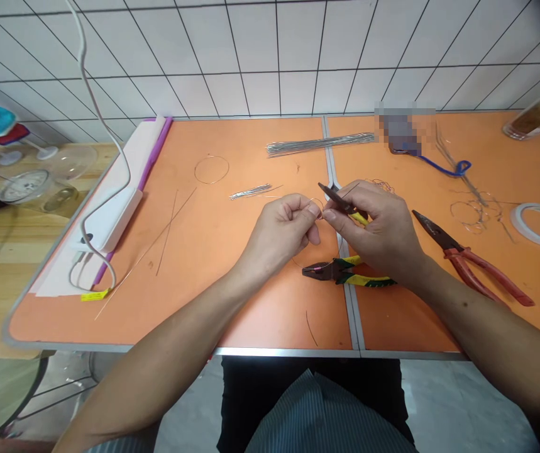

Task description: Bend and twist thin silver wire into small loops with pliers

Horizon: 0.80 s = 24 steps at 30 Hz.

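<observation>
Head view: at the middle of the table, the left hand (279,233) pinches a small wire ring (315,199) in its fingertips, the right hand (373,229) closes around narrow pliers (340,200) at the ring, and yellow-handled pliers (330,272) lie at six o'clock.

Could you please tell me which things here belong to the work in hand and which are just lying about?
In use: left hand, thin wire ring; right hand, yellow-handled long-nose pliers.
Lying about: red-handled pliers, tape roll, power strip.
</observation>
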Each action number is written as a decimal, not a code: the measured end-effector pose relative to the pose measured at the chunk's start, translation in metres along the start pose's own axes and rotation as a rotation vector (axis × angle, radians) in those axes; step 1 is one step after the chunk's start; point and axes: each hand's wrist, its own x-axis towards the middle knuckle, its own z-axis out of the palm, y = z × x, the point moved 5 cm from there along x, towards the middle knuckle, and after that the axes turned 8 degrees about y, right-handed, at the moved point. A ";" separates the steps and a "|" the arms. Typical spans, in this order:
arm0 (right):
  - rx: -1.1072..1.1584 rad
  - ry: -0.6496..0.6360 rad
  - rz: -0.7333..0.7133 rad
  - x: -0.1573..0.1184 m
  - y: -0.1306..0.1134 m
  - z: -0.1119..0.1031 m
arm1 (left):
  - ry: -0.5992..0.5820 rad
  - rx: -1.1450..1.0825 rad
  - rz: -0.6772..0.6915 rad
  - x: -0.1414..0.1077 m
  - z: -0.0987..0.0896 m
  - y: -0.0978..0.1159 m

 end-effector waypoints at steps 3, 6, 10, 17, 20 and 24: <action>0.004 0.014 -0.063 0.000 0.001 0.001 | -0.001 -0.011 -0.031 0.001 -0.001 -0.002; -0.016 0.058 -0.056 0.000 0.006 -0.001 | 0.023 -0.032 -0.060 0.002 -0.004 -0.003; 0.005 0.085 -0.048 0.001 0.011 -0.004 | 0.029 -0.045 -0.053 0.002 -0.005 -0.003; 0.010 0.057 -0.061 0.002 0.012 -0.002 | 0.021 -0.054 -0.010 0.001 -0.003 -0.003; 0.015 0.055 -0.069 0.001 0.012 -0.002 | 0.013 -0.029 0.012 0.001 -0.002 -0.002; 0.048 0.076 -0.082 0.001 0.013 -0.002 | -0.002 -0.004 0.014 0.001 -0.001 -0.001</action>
